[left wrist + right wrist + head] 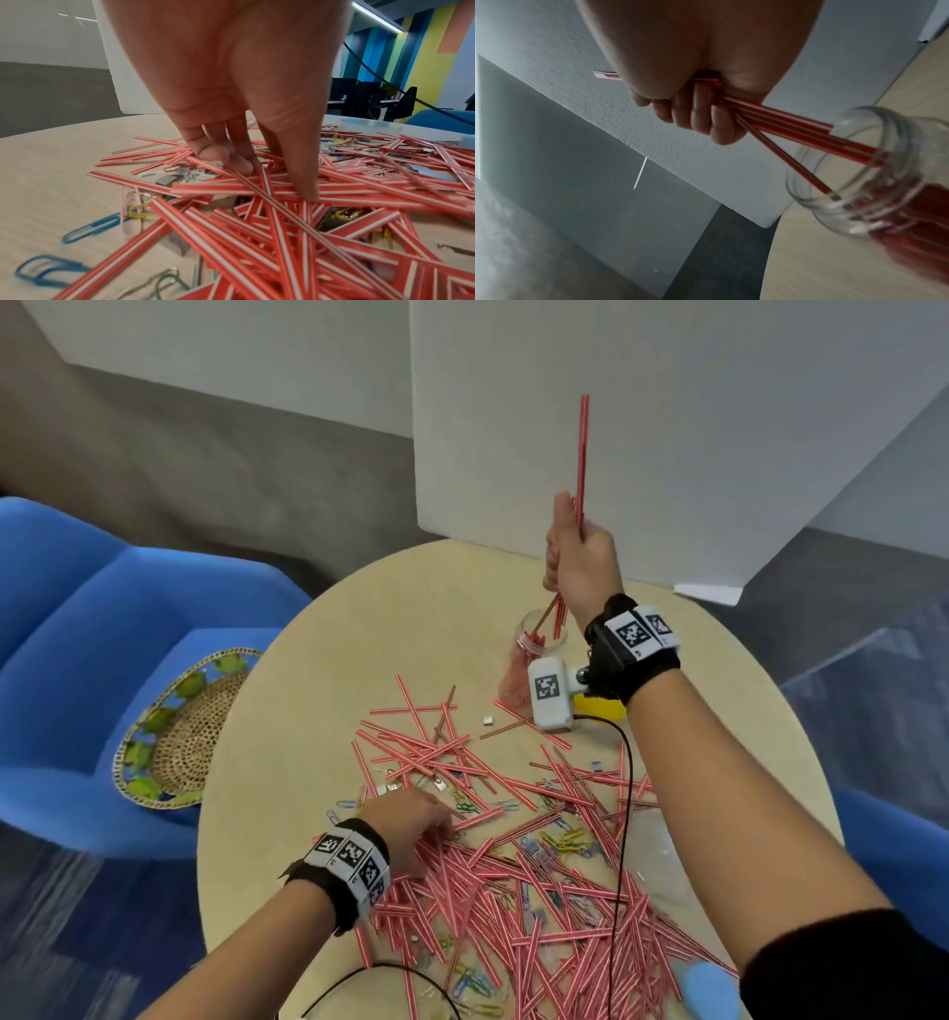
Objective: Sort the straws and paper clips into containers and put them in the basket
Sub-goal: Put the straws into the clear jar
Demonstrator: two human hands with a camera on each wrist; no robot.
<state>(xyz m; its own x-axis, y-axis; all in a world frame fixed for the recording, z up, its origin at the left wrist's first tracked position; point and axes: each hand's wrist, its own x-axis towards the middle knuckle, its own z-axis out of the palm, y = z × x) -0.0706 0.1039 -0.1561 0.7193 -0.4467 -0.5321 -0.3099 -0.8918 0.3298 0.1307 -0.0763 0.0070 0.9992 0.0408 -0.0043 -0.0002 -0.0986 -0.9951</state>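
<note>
Right hand (pixel 583 562) grips a bunch of straws (pixel 790 125), lower ends inside the clear jar (pixel 875 182); left hand (pixel 411 819), fingers extended, presses the straw pile (pixel 282 213) on the table (pixel 318 670).

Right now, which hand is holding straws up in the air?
The right hand. Its grip wraps a bunch of straws, their lower ends going into the clear jar. The left hand is down on the pile.

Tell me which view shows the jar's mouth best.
The right wrist view: the jar fills the lower right, its open rim clear, with the straws gripped by the right hand entering it. The head view shows the jar small and partly hidden behind that hand. The left wrist view misses it.
</note>
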